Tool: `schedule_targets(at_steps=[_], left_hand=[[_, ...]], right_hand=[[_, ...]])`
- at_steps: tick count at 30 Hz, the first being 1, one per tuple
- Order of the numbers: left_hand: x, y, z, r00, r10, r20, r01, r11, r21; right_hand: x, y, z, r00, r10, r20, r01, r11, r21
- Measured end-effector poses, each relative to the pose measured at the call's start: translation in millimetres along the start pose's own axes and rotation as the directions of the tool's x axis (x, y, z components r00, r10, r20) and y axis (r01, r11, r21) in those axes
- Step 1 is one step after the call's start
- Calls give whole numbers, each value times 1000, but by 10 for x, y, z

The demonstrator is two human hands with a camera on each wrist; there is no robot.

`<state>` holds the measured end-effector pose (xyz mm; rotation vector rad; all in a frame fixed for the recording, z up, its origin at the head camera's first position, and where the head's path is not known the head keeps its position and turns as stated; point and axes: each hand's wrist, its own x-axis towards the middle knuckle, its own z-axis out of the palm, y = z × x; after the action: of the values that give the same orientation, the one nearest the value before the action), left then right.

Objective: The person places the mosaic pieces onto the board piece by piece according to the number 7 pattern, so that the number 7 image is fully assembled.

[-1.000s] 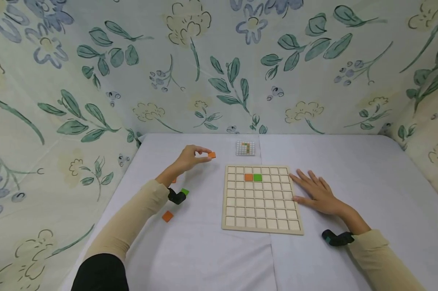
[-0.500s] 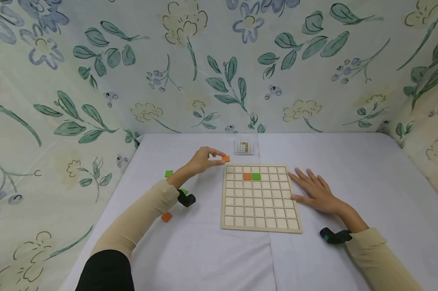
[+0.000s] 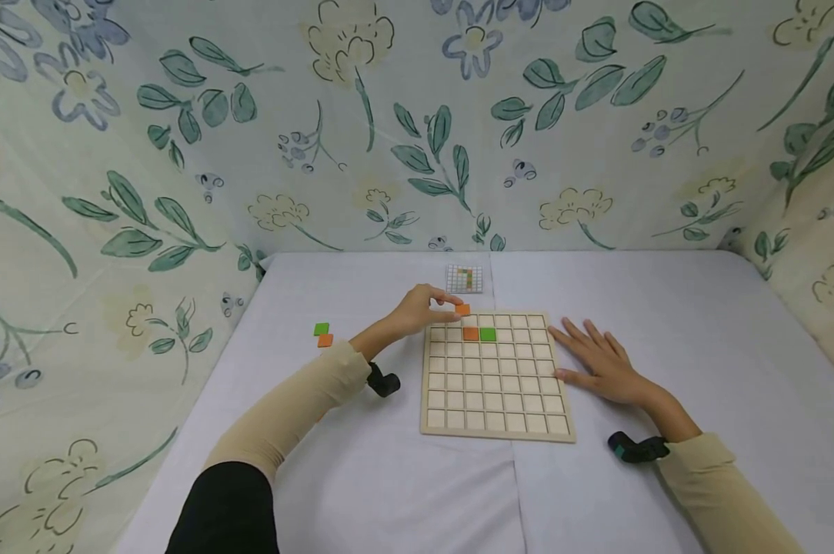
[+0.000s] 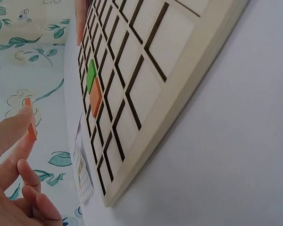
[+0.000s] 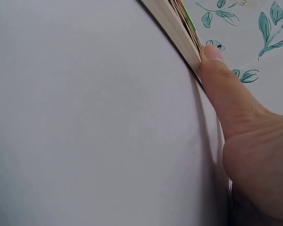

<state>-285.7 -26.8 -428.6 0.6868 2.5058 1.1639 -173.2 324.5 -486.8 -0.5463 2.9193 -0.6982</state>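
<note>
A small flat orange square tile [image 3: 462, 309] is pinched between thumb and fingers of the left hand [image 3: 420, 310], held above the far edge of the pale wooden grid board [image 3: 496, 427]. The left wrist view shows the tile edge-on and clear of the board; the head view hides that gap. In the board's second row sit an orange tile [image 3: 470, 334] and a green tile [image 3: 488, 334], touching. The right hand [image 3: 600, 365] lies flat on the white worktop [image 3: 403, 477], fingers spread; the right wrist view shows its thumb [image 5: 219, 70] pressed against the board's edge. A small printed grid card [image 3: 465, 278] lies beyond the board.
</note>
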Motion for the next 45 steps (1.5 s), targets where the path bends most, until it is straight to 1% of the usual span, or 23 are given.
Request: schedule_targets(at_steps=[7, 13, 22, 25, 30, 36, 39, 41, 45], left_hand=[[85, 126, 170, 1000, 11, 23, -10, 999, -32], [135, 204, 319, 1000, 28, 1, -28, 999, -20], [216, 216, 545, 1000, 10, -21, -11, 999, -33], [220, 221, 600, 1000, -11, -26, 10, 999, -42], [208, 262, 657, 999, -47, -17, 47, 999, -10], [209, 296, 681, 1000, -15, -3, 15, 998, 67], [224, 290, 698, 1000, -16, -2, 16, 995, 103], [232, 286, 711, 1000, -27, -4, 28, 993, 116], [241, 275, 739, 998, -57, -10, 58, 992, 113]], right_hand=[[9, 7, 1, 1000, -1, 1, 1, 1000, 2], [6, -5, -12, 1000, 1, 3, -1, 1000, 4], [-1, -7, -22, 1000, 8, 3, -8, 1000, 0], [0, -7, -18, 1000, 7, 2, -7, 1000, 0], [-2, -3, -11, 1000, 8, 4, -8, 1000, -2], [-6, -8, -11, 1000, 4, 2, -4, 1000, 4], [-6, -11, -11, 1000, 2, 2, -2, 1000, 5], [-4, -10, -8, 1000, 4, 2, -4, 1000, 2], [-2, -8, -1, 1000, 4, 3, -4, 1000, 7]])
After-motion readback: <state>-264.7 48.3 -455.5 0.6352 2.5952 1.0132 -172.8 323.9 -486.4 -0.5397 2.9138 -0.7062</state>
